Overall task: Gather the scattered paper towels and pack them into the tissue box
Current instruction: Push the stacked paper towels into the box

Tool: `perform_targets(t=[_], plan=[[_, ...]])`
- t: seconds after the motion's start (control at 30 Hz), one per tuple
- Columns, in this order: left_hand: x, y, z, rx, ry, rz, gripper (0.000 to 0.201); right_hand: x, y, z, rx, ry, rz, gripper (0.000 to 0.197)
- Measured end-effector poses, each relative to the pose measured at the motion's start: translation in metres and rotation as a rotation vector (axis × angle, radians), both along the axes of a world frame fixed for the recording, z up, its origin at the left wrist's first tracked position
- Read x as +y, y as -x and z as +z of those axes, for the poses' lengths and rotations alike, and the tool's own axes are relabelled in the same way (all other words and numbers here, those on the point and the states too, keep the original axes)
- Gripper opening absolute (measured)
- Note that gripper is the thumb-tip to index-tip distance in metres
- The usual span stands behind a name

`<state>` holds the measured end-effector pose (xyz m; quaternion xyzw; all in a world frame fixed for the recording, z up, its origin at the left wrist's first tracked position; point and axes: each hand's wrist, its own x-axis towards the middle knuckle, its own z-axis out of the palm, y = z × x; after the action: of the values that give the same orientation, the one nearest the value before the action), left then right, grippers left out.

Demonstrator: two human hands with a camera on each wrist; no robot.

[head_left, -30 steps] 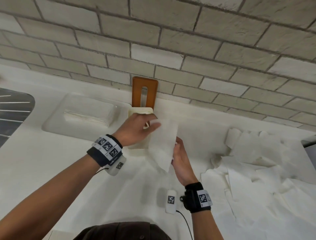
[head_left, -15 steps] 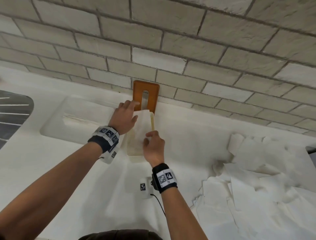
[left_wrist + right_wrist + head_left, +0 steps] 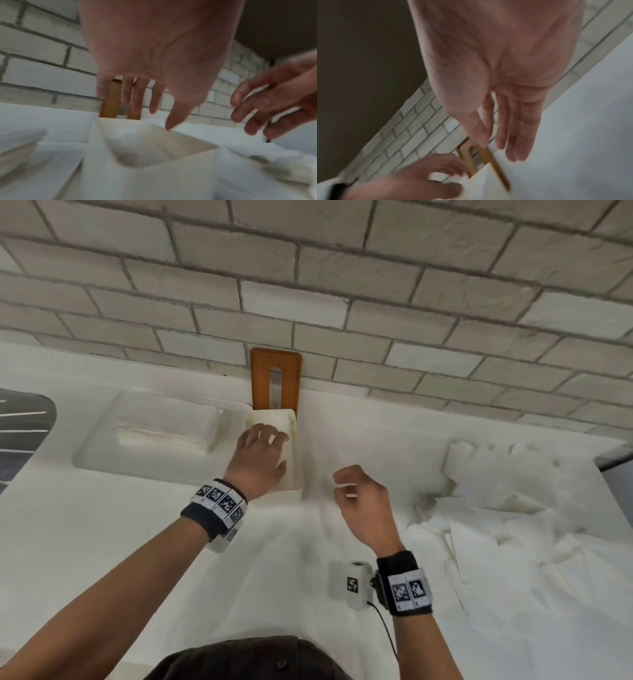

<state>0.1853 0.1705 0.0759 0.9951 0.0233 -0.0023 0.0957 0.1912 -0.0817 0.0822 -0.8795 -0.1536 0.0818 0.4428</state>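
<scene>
The cream tissue box (image 3: 297, 470) stands open by the brick wall, with its orange-brown slotted lid (image 3: 260, 381) leaning upright behind it. My left hand (image 3: 270, 446) is spread over the box's open top, fingers straight, holding nothing. White paper (image 3: 137, 146) lies inside the box (image 3: 154, 170) below the left hand's fingers (image 3: 154, 100). My right hand (image 3: 346, 486) hovers just right of the box, loosely curled and empty; its fingers (image 3: 517, 135) look relaxed. A loose pile of white paper towels (image 3: 513, 508) covers the table at the right.
A shallow white tray (image 3: 102, 446) with a flat stack of tissues lies left of the box. A dark striped surface (image 3: 20, 433) is at the far left and a grey object (image 3: 616, 463) at the right edge. White cloth covers the table.
Both hands held a paper towel in the air, then lowered it into the box. The right hand has since let go and drawn back to the right; the left hand stays over the box.
</scene>
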Motion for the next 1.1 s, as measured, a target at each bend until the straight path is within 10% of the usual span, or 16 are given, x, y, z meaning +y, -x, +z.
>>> perform_targets(t=[0.1, 0.2, 0.37, 0.5, 0.7, 0.87, 1.1], plan=[[-0.046, 0.031, 0.006, -0.322, 0.226, -0.1, 0.024, -0.082, 0.011, -0.018, -0.011, 0.161, 0.118, 0.035], [-0.098, 0.056, 0.0, -0.115, 0.333, -0.168, 0.008, -0.146, 0.021, -0.043, 0.07, 0.472, 0.246, 0.05], [-0.19, 0.092, -0.046, 0.381, 0.226, -0.194, 0.054, -0.175, 0.039, -0.071, 0.069, 0.72, 0.518, 0.075], [-0.253, 0.123, -0.079, 0.469, 0.119, -0.118, 0.079, -0.179, 0.033, -0.074, -0.087, 0.804, 0.556, 0.038], [-0.257, 0.122, -0.086, 0.186, 0.632, 0.167, 0.033, -0.195, 0.021, -0.079, -0.14, 0.401, 0.434, 0.026], [-0.227, 0.113, -0.04, -0.148, 0.968, 0.441, 0.044, -0.186, 0.014, -0.043, -0.058, 0.084, 0.313, 0.023], [-0.186, 0.092, 0.005, -0.332, 1.013, 0.453, 0.019, -0.184, 0.005, -0.038, 0.039, -0.08, 0.24, 0.027]])
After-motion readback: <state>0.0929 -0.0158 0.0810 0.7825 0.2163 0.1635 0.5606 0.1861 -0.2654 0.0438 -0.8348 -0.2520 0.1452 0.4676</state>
